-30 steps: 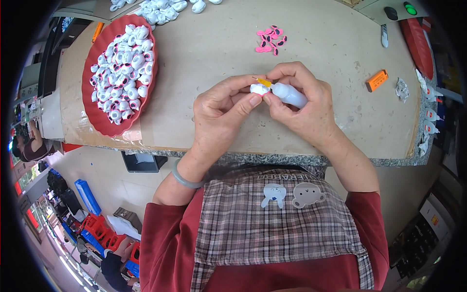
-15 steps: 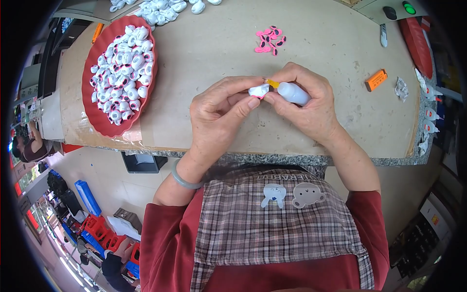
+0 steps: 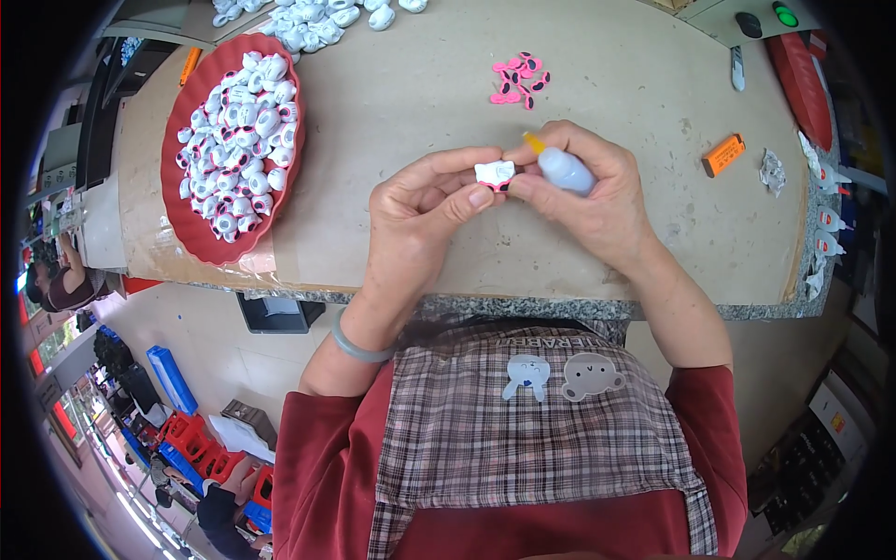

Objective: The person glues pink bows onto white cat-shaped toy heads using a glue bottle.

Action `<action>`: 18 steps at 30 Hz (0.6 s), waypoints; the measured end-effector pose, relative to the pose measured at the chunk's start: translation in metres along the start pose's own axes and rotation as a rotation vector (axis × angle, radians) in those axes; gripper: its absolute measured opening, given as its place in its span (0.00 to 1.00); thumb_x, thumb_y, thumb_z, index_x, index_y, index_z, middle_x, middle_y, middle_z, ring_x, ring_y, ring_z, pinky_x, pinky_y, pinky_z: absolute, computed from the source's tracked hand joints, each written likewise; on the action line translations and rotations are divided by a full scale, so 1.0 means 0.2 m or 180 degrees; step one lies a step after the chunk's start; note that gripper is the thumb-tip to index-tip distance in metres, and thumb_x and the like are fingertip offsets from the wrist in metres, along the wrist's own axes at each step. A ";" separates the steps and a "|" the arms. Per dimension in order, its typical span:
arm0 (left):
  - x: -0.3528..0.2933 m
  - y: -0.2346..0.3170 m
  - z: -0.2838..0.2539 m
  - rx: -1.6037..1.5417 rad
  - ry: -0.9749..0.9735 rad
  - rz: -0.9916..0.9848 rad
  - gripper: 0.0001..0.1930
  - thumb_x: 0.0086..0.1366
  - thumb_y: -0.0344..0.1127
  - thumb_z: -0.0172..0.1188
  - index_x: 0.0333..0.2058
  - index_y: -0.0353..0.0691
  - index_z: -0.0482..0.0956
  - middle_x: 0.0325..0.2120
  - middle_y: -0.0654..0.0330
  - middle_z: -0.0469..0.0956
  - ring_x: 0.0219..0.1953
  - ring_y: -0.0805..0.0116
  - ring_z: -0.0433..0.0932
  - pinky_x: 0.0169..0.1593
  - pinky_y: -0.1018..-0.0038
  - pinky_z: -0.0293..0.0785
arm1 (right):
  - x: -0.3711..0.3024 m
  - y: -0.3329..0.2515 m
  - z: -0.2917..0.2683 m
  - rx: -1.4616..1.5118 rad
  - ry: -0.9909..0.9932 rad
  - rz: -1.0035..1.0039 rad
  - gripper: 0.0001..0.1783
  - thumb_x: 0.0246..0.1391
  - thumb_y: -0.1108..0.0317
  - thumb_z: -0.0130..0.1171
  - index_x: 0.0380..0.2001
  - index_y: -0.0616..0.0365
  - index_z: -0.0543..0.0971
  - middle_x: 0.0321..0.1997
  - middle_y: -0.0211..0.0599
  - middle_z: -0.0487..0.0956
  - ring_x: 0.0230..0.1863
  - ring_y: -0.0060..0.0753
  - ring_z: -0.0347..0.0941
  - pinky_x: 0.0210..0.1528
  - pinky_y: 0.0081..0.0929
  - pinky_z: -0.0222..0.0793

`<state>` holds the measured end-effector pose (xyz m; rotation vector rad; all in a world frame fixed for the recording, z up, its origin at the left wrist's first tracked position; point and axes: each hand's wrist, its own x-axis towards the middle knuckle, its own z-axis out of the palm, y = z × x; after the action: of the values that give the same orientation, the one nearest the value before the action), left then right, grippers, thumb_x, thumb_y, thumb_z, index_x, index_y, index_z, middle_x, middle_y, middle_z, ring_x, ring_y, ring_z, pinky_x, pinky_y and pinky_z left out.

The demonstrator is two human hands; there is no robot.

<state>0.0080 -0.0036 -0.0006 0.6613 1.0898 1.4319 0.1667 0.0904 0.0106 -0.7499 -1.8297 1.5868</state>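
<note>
Between thumb and fingers, my left hand (image 3: 420, 205) grips a small white figure piece (image 3: 495, 172) with a pink and black part along its lower edge. A white squeeze bottle (image 3: 566, 172) with a yellow nozzle is held in my right hand (image 3: 602, 187), the nozzle pointing up and left, apart from the piece. My right thumb and fingertip also touch the piece's right side. Beyond my hands lies a small pile of pink and black pieces (image 3: 519, 78). At the left, a red scalloped tray (image 3: 175, 201) holds many white pieces with pink parts.
More white pieces (image 3: 317, 23) are heaped at the far left. On the right lie an orange box (image 3: 723, 155), crumpled foil (image 3: 772, 173), a marker-like tool (image 3: 737, 70) and several small bottles (image 3: 829, 219) along the edge. A grey bin (image 3: 278, 315) stands below the table.
The yellow nozzle has lifted off the white piece and tipped upward. The piece has turned slightly in my fingers, and my right thumb now rests against it.
</note>
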 end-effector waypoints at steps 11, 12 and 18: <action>0.03 0.00 -0.04 -0.1761 -0.0576 -0.0745 0.19 0.65 0.34 0.53 0.50 0.28 0.69 0.42 0.44 0.75 0.39 0.65 0.79 0.43 0.77 0.78 | 0.01 0.00 -0.04 0.1188 0.0042 0.0607 0.06 0.52 0.72 0.61 0.33 0.61 0.78 0.26 0.26 0.77 0.22 0.11 0.67 0.22 0.11 0.62; 0.03 0.00 -0.04 -0.1751 -0.0585 -0.0750 0.19 0.65 0.34 0.53 0.50 0.28 0.69 0.42 0.44 0.75 0.39 0.65 0.79 0.43 0.77 0.78 | 0.01 0.00 -0.03 0.1196 0.0053 0.0623 0.07 0.52 0.71 0.61 0.34 0.61 0.78 0.26 0.26 0.77 0.22 0.11 0.67 0.22 0.11 0.63; 0.02 0.01 0.01 -0.1300 -0.0227 -0.0492 0.16 0.63 0.28 0.54 0.49 0.29 0.71 0.40 0.49 0.77 0.39 0.66 0.78 0.45 0.76 0.77 | 0.00 -0.03 -0.02 0.1071 0.0104 0.0761 0.09 0.51 0.70 0.63 0.34 0.61 0.77 0.26 0.25 0.76 0.25 0.11 0.68 0.23 0.11 0.63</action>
<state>0.0075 0.0014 0.0012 0.3253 0.7437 1.4284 0.1684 0.0922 0.0163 -0.8524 -1.4372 1.9590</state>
